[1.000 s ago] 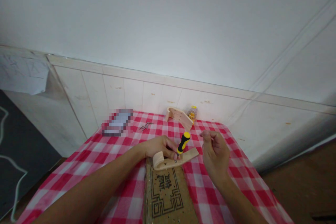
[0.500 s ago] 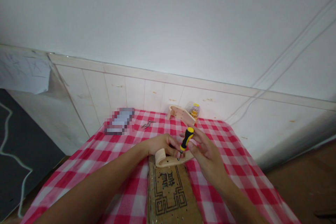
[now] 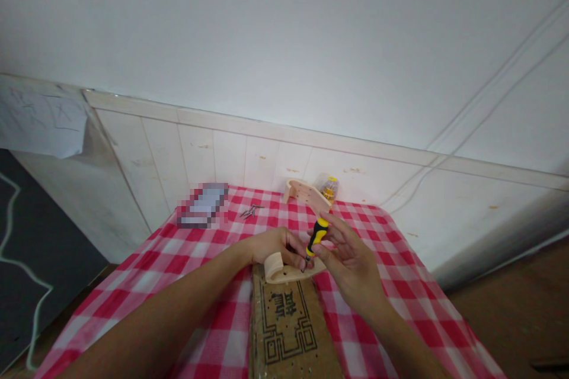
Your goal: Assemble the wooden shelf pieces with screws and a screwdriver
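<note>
A curved wooden piece (image 3: 291, 274) with small holes rests on the far end of a printed cardboard box (image 3: 288, 331). My left hand (image 3: 282, 249) is closed at its far edge, with fingertips close to the screwdriver's tip; the hand partly hides the wood. In my right hand (image 3: 349, 257) is a black-and-yellow screwdriver (image 3: 317, 237), gripped by thumb and fingers near its handle. The tool leans slightly right, its tip down at a hole in the wood. Whether a screw sits under the tip is too small to tell.
Behind my hands a second curved wooden piece (image 3: 309, 194) stands beside a clear container with yellow contents (image 3: 329, 190). Several small metal pieces (image 3: 251, 211) lie on the red-checked tablecloth (image 3: 213, 290), near a pixelated flat object (image 3: 203, 206). A white panelled wall (image 3: 229, 157) borders the table's back.
The screwdriver's handle has turned, showing more yellow, and my right fingers have shifted around it. My left hand and the wooden piece stay nearly in place.
</note>
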`<state>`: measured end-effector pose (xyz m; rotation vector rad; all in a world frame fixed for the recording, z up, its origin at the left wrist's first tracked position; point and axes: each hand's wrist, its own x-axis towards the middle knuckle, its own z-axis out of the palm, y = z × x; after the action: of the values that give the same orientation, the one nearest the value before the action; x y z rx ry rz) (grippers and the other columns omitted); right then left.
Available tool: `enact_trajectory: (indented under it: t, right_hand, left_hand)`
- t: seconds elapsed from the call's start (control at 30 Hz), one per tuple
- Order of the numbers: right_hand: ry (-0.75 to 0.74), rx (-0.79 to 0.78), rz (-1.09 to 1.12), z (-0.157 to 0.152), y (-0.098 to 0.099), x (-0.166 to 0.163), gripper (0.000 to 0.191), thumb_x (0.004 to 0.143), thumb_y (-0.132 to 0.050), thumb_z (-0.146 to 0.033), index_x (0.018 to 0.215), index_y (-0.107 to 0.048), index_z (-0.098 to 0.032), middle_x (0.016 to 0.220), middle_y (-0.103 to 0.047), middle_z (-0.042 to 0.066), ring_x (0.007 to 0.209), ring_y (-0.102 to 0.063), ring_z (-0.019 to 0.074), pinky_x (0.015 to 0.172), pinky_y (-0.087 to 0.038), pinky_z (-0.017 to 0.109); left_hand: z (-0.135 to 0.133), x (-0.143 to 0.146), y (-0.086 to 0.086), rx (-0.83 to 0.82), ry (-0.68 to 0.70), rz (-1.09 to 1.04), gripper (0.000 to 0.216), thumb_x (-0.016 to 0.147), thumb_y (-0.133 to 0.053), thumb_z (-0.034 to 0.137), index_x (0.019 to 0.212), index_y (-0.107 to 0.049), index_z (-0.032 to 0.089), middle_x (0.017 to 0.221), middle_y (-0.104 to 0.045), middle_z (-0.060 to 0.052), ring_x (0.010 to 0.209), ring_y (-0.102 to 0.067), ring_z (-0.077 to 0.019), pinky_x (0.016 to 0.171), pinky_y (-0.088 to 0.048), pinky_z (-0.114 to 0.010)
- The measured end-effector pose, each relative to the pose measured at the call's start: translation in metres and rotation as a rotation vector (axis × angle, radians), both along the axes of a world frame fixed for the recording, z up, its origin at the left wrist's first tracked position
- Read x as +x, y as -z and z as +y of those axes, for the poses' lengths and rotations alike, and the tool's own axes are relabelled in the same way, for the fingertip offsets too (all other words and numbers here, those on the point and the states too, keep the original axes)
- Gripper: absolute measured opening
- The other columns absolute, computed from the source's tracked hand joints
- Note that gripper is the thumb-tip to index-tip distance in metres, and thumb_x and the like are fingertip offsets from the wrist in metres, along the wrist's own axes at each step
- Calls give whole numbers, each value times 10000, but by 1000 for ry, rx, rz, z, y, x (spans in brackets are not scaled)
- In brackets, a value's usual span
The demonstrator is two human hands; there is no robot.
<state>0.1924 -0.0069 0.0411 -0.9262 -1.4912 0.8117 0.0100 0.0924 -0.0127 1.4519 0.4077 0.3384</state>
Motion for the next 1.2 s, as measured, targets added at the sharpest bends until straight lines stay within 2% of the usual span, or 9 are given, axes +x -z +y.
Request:
enact_trajectory:
  t: [0.13, 0.23, 0.33, 0.43, 0.5, 0.77, 0.93, 1.2]
  right_hand:
    - [52, 56, 5, 1, 1, 0, 514, 827, -807, -194, 1289, -682, -382, 1043, -768, 28, 950, -735, 198, 663, -633, 271]
    - [90, 48, -51, 0, 2, 1, 484, 820, -811, -226, 1272, -703, -360, 1052, -760, 43, 940, -732, 210, 657, -639, 288]
    - [110, 39, -128, -1, 1, 1, 452, 853, -786, -282, 1292, -695, -340, 1115, -763, 66, 993, -743, 240, 766, -656, 366]
    - [110, 75, -186, -3, 2, 3, 425, 908, -733, -319, 1328, -673, -327, 1227, -749, 88, 1085, -734, 264, 914, -623, 450]
    - [87, 72, -174, -3, 2, 4, 399, 940, -698, -333, 1338, -661, -330, 1279, -734, 92, 1130, -724, 270, 957, -604, 475]
    - [20, 34, -9, -3, 2, 2, 390, 928, -733, -318, 1311, -664, -310, 1149, -776, 84, 1035, -763, 251, 827, -649, 396]
    - [60, 71, -46, -3, 1, 1, 375, 898, -755, -272, 1266, -696, -313, 1080, -779, 66, 940, -761, 223, 809, -642, 384]
    - [112, 100, -72, -3, 2, 1, 420, 853, -777, -233, 1251, -701, -343, 1042, -773, 39, 900, -744, 206, 817, -630, 395]
  left_hand:
    - [0, 0, 0, 3, 5, 13, 389, 642, -931, 479, 865, -830, 177, 757, -732, 10, 684, -576, -112, 691, -442, -229]
    - [-1, 0, -2, -5, 2, 13, 373, 631, -939, 448, 860, -830, 174, 754, -733, 12, 672, -575, -109, 689, -443, -233]
    - [-1, 0, -3, -22, -3, 2, 333, 639, -936, 415, 836, -829, 170, 724, -723, 12, 642, -559, -107, 667, -438, -236]
    - [-1, 0, -4, -15, -2, -2, 300, 651, -932, 387, 829, -831, 167, 735, -729, 5, 643, -564, -111, 671, -445, -238]
    - [-1, 0, -5, -11, -1, 6, 284, 659, -929, 367, 836, -833, 168, 763, -739, -2, 663, -580, -120, 694, -455, -244]
    - [-1, 0, -4, -21, -2, 18, 337, 619, -944, 420, 838, -834, 187, 777, -740, 2, 689, -589, -126, 709, -457, -247]
    - [0, -1, -5, 20, 2, 21, 354, 618, -941, 450, 821, -831, 181, 742, -729, 1, 652, -570, -120, 690, -462, -251]
    - [-1, -1, -4, 24, -11, 40, 464, 561, -943, 558, 806, -830, 180, 773, -734, -12, 659, -576, -122, 659, -450, -241]
